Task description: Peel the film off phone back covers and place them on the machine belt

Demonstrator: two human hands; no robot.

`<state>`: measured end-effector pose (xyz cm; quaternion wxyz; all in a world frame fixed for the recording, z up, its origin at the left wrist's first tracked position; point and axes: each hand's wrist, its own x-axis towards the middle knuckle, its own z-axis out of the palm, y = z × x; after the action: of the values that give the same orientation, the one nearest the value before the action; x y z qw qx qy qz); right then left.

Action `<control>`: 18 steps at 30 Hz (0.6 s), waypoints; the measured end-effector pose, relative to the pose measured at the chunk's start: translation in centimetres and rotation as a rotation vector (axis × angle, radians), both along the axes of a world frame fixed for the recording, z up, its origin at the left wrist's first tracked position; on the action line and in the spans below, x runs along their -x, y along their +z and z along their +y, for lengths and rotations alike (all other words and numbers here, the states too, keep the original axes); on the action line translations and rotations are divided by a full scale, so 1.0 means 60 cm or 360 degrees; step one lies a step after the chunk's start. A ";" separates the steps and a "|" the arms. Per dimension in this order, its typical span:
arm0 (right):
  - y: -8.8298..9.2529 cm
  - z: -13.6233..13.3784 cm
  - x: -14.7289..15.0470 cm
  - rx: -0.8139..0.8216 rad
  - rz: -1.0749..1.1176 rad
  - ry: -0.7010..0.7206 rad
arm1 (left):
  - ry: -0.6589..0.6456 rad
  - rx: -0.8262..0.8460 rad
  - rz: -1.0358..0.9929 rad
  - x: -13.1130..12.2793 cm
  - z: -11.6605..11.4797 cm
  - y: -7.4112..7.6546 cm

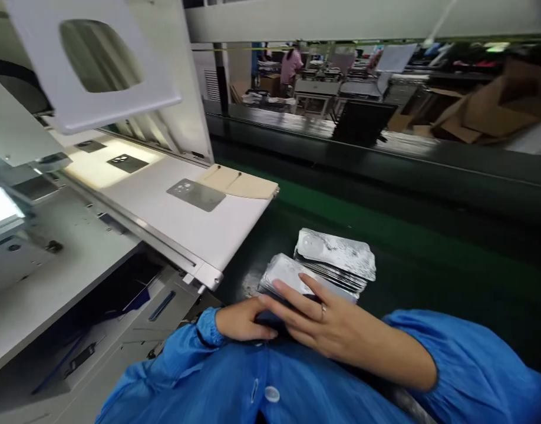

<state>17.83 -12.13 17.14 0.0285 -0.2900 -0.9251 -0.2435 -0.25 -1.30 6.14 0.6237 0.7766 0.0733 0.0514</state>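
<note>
In front of my body, two stacks of thin silver plates with rounded corners lie on the dark green belt. My right hand (314, 321), a ring on one finger, reaches across the near stack (288, 268) with its fingers stretched and spread along the stack's near side. Its thumb is hidden. At the stack's near left corner is my left hand (244, 321), thumb apart from the fingers. Its fingertips are partly covered by the right hand's fingers. Just behind, the far stack (336, 253) sits slightly fanned, touched by neither hand.
A white conveyor (164, 206) at the left carries a grey phone back panel (196, 195) with camera holes; another panel (127, 163) lies on its lit section. A beige guide plate (244, 181) is at its end. Cardboard boxes (495, 109) and a person (291, 65) are beyond the belt.
</note>
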 end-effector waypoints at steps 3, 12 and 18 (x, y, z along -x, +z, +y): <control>0.002 -0.003 -0.022 -0.0079 -0.0086 -0.0073 | -0.0103 0.0288 0.0005 0.004 0.002 0.005; -0.013 0.008 -0.220 0.0433 0.0894 -0.1339 | 0.0827 0.0309 -0.0742 -0.014 0.001 0.008; -0.081 0.022 -0.265 0.0976 0.0721 -0.1663 | 0.0860 -0.0983 -0.0432 -0.097 0.022 0.070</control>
<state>33.75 -10.79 12.25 0.0166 -0.7413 -0.6606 0.1175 5.55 0.04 10.35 0.3300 0.8659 0.1726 0.3340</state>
